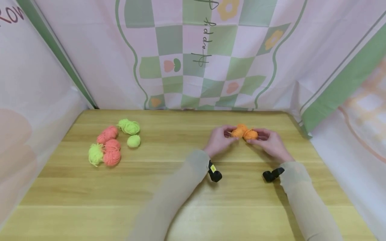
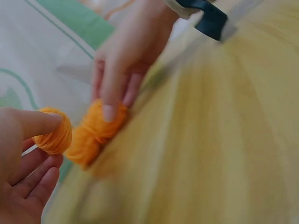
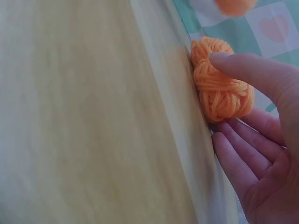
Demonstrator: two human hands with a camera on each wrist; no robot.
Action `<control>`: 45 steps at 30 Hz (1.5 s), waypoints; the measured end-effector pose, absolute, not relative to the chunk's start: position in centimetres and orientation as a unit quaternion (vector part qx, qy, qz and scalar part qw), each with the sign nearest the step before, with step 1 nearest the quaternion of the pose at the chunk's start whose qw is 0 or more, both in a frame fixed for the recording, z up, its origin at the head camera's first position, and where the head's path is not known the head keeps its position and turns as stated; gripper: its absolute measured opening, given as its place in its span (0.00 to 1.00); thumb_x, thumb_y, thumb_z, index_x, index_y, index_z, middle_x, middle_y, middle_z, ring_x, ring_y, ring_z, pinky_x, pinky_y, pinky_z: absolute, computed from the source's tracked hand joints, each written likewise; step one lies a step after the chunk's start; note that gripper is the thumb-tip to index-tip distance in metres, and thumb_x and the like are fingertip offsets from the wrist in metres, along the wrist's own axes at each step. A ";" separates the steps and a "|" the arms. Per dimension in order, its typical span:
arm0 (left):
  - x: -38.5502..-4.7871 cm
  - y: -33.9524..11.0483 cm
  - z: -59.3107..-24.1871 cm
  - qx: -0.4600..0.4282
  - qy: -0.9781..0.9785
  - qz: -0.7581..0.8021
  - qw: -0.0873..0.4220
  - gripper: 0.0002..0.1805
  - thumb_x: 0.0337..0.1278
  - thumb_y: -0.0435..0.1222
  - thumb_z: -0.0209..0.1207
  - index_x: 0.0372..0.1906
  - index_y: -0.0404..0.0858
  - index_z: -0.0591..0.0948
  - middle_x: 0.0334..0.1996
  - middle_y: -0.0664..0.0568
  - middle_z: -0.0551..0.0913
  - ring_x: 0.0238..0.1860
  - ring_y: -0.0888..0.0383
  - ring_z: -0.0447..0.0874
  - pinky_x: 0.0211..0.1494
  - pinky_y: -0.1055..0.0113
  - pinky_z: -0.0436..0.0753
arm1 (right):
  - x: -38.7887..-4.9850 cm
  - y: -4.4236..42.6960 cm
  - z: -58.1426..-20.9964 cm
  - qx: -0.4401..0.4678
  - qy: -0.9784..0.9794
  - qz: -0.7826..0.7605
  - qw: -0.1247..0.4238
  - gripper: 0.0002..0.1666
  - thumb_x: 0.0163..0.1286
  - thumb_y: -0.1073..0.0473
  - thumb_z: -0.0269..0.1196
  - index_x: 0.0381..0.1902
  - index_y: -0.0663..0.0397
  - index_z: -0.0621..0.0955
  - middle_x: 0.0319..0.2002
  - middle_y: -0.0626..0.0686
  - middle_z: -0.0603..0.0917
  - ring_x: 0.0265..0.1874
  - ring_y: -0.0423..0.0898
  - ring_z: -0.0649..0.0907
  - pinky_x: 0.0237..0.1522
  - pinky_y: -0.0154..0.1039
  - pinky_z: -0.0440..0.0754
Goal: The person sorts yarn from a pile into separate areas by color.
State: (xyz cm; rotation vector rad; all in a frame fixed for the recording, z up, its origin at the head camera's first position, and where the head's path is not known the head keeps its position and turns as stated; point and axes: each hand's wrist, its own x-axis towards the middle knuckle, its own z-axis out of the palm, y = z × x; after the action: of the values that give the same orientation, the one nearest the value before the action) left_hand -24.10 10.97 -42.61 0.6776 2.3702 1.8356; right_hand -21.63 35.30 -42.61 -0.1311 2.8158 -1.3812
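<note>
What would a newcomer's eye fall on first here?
Two vivid orange yarn bundles stand out first, pinched by the left hand and right hand toward the right of the wooden table. Next come the coral yarn and lime-green yarn grouped at its left. Behind rises a checked backdrop lettered "Happy" sideways.
</note>
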 end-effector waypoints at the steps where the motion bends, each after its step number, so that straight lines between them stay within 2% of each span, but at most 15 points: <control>1: -24.0 11.2 -43.0 0.213 0.773 0.597 0.034 0.22 0.58 0.30 0.72 0.58 0.35 0.83 0.50 0.50 0.86 0.41 0.65 0.82 0.45 0.77 0.81 | -21.6 35.3 -42.6 -0.041 0.897 -0.441 0.002 0.40 0.66 0.50 0.74 0.67 0.67 0.75 0.60 0.67 0.80 0.57 0.59 0.81 0.48 0.20 0.76; 10: -23.8 12.6 -44.2 0.206 0.819 0.535 -0.002 0.22 0.55 0.31 0.74 0.56 0.36 0.84 0.50 0.52 0.87 0.44 0.65 0.82 0.48 0.79 0.79 | -21.5 35.5 -42.8 -0.035 0.898 -0.439 0.004 0.41 0.66 0.47 0.74 0.67 0.66 0.75 0.61 0.66 0.80 0.58 0.59 0.80 0.47 0.20 0.77; 22: -23.6 12.7 -45.0 0.180 0.803 0.568 0.000 0.19 0.52 0.30 0.75 0.50 0.36 0.86 0.42 0.53 0.87 0.36 0.64 0.83 0.38 0.79 0.80 | -21.6 35.5 -42.8 -0.032 0.897 -0.441 0.006 0.42 0.65 0.46 0.74 0.68 0.65 0.74 0.62 0.65 0.79 0.59 0.59 0.80 0.48 0.20 0.76; 30: -23.4 13.1 -45.0 0.168 0.803 0.572 0.016 0.20 0.53 0.32 0.75 0.52 0.37 0.86 0.44 0.55 0.87 0.37 0.67 0.83 0.41 0.79 0.80 | -21.5 35.4 -42.8 -0.032 0.897 -0.442 0.008 0.43 0.65 0.47 0.74 0.69 0.66 0.73 0.62 0.65 0.79 0.59 0.59 0.79 0.47 0.20 0.77; 41: -23.7 13.8 -44.1 0.127 0.845 0.519 -0.024 0.16 0.53 0.33 0.76 0.48 0.41 0.88 0.39 0.58 0.87 0.35 0.68 0.83 0.37 0.80 0.78 | -21.4 35.1 -42.5 -0.026 0.893 -0.448 0.010 0.44 0.65 0.49 0.74 0.70 0.67 0.72 0.63 0.66 0.78 0.60 0.60 0.79 0.46 0.20 0.77; 45: -23.8 13.6 -43.9 0.127 0.848 0.513 -0.014 0.18 0.52 0.34 0.76 0.50 0.42 0.87 0.39 0.57 0.87 0.35 0.69 0.82 0.37 0.79 0.79 | -21.3 35.1 -42.5 -0.025 0.895 -0.446 0.014 0.45 0.64 0.48 0.75 0.71 0.67 0.71 0.65 0.66 0.76 0.60 0.60 0.78 0.47 0.19 0.76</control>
State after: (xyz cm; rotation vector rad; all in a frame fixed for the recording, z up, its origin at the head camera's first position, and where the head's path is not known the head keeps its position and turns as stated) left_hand -23.81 13.60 -43.93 0.4035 2.6898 1.6277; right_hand -21.30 35.13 -42.51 -0.0771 2.7867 -1.3883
